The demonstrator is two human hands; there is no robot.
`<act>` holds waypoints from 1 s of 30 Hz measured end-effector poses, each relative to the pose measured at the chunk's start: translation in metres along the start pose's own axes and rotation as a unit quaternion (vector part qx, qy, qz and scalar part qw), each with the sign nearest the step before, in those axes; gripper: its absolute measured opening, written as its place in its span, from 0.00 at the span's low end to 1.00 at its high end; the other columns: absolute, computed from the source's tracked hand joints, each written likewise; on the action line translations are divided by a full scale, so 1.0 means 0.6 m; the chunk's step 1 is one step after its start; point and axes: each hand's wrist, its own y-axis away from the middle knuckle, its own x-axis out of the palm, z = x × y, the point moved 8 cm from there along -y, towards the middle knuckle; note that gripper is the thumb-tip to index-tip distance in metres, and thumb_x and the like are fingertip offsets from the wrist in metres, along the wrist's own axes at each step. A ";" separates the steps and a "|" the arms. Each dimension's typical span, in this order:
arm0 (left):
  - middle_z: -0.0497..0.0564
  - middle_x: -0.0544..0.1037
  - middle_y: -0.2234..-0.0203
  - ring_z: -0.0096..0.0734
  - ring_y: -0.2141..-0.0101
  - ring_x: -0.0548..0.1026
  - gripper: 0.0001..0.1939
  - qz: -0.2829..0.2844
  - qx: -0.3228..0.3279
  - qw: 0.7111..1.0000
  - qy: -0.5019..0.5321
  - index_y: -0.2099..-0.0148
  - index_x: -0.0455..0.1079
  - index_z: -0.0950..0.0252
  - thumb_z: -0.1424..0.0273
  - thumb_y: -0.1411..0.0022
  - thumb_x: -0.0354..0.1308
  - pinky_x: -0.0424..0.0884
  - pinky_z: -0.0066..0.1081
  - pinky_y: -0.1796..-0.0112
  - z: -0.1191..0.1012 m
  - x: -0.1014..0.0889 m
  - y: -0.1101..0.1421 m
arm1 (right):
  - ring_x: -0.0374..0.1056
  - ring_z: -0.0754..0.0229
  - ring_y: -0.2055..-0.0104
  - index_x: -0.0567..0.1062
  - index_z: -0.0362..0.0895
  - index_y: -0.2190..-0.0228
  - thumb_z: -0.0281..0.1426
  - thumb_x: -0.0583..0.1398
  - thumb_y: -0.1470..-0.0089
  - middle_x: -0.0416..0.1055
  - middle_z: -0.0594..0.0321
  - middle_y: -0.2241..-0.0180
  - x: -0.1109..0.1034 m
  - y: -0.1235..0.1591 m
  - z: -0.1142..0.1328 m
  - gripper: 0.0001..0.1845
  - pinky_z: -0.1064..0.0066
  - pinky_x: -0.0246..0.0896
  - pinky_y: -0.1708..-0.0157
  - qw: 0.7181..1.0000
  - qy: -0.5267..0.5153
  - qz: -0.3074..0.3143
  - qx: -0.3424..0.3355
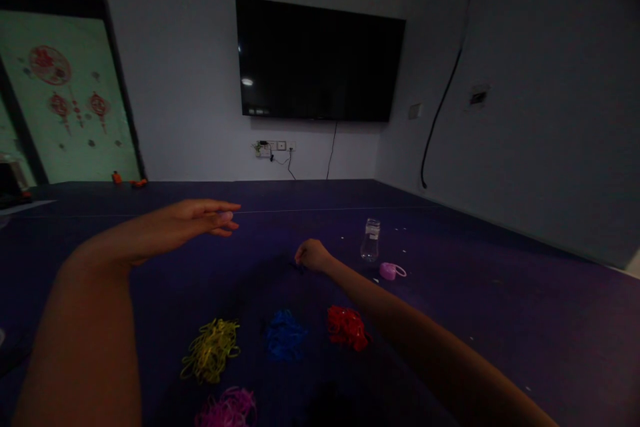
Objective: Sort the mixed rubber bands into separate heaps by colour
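Note:
My left hand (200,219) hovers above the table at left, fingers stretched out and nothing in them. Farther right, my right hand (312,255) is low over the dark surface with its fingertips pinched together; what they hold, if anything, is too dark and small to name. Nearer to me lie loose piles of what look like rubber bands: a yellow pile (212,351), a blue pile (285,335), a red pile (347,328) and a pink pile (227,408). To the right of my right hand stands a clear bottle (371,240), upright and uncapped, with a pink cap (388,271) with a loop beside it.
A dark purple-blue tabletop (450,293) spreads toward the wall, with small white scraps near the bottle. Small orange objects (139,183) lie at the far left edge. A television (320,60) hangs on the wall above sockets and cords.

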 end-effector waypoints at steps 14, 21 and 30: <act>0.52 0.73 0.52 0.40 0.52 0.71 0.32 0.001 0.007 1.000 -0.008 0.41 0.59 0.56 0.48 0.44 0.50 0.62 0.34 0.48 0.002 0.000 -0.003 | 0.70 0.54 0.55 0.78 0.39 0.64 0.15 0.59 0.62 0.75 0.53 0.59 0.008 0.031 0.043 0.20 0.77 0.61 0.60 0.998 0.053 0.001 -0.024; 0.52 0.78 0.65 0.36 0.62 0.75 0.18 0.057 0.020 0.997 -0.055 0.62 0.71 0.64 0.57 0.48 0.54 0.69 0.31 0.59 0.006 0.041 -0.041 | 0.71 0.60 0.60 0.75 0.42 0.57 0.16 0.56 0.58 0.76 0.58 0.61 0.017 0.014 0.043 0.24 0.79 0.61 0.65 0.998 0.047 -0.008 -0.036; 0.53 0.78 0.75 0.38 0.71 0.75 0.07 0.236 -0.126 0.946 -0.183 0.75 0.71 0.65 0.73 0.63 0.63 0.69 0.30 0.72 0.075 0.186 -0.088 | 0.71 0.61 0.60 0.78 0.38 0.65 0.17 0.56 0.55 0.76 0.56 0.63 0.025 0.004 0.044 0.16 0.80 0.60 0.64 0.996 0.070 0.036 -0.042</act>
